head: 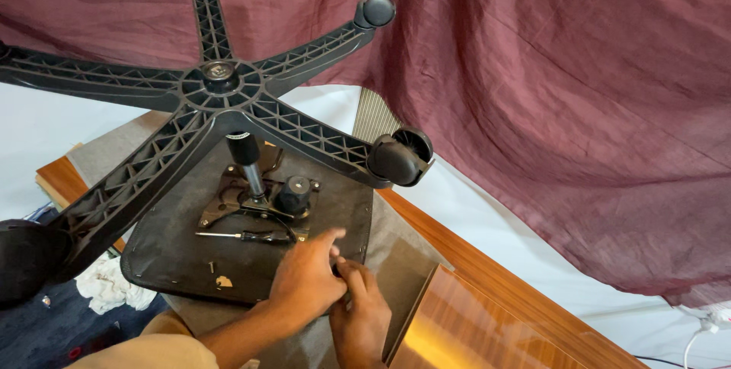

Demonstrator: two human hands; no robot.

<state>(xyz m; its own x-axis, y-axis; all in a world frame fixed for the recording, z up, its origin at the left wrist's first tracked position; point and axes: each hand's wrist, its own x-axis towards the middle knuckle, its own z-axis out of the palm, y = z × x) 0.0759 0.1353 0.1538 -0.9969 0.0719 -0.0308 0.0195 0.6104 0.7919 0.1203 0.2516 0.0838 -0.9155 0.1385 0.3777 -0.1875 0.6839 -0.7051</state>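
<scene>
An office chair lies upside down, its black five-star base (217,87) with casters (400,157) up towards me. The underside of the black seat (175,255) faces up, with the metal tilt mechanism (259,201) and a black knob (293,194) on it. A screwdriver (244,236) rests on the seat beside the mechanism. My left hand (304,277) lies flat on the seat's near right edge. My right hand (362,316) is just beside it with fingers curled at that same edge; what it pinches, if anything, is hidden.
A maroon cloth (548,95) hangs behind and to the right. Glossy wooden boards (472,323) lie at the lower right. A white rag (106,285) sits on the dark floor at the left. A white cable (697,335) shows at the far right.
</scene>
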